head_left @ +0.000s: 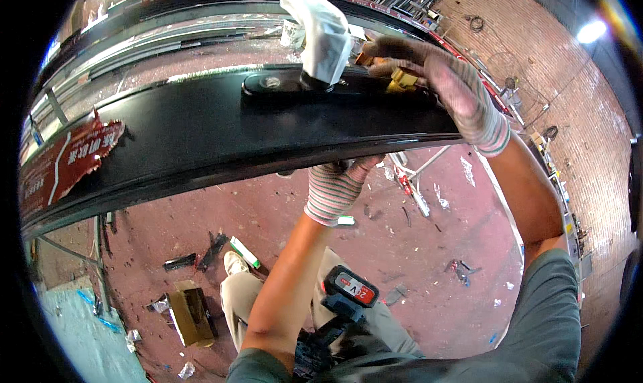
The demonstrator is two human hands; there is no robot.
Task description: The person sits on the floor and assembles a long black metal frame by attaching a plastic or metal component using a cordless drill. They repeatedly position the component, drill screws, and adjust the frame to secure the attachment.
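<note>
Grey sleeve [549,302] nearest, my right hand [465,98] is over the black beam [187,135], loosely curved by a yellow piece [404,80]; blur hides whether it grips. My left hand [336,188] meets the beam's underside, perhaps bracing it, fingers hidden, grip untold. Above the beam, white wrapping sheathes a handle [327,44], presumably against scratches.

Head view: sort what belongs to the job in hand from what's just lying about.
Likely in the job:
black beam, left hand at its near edge
wrapped handle on the beam
yellow piece by the open right hand
battery tool at the waist, in neither hand

Likely just lying about, on the floor:
cardboard box
black scraps
green-white strip
</note>
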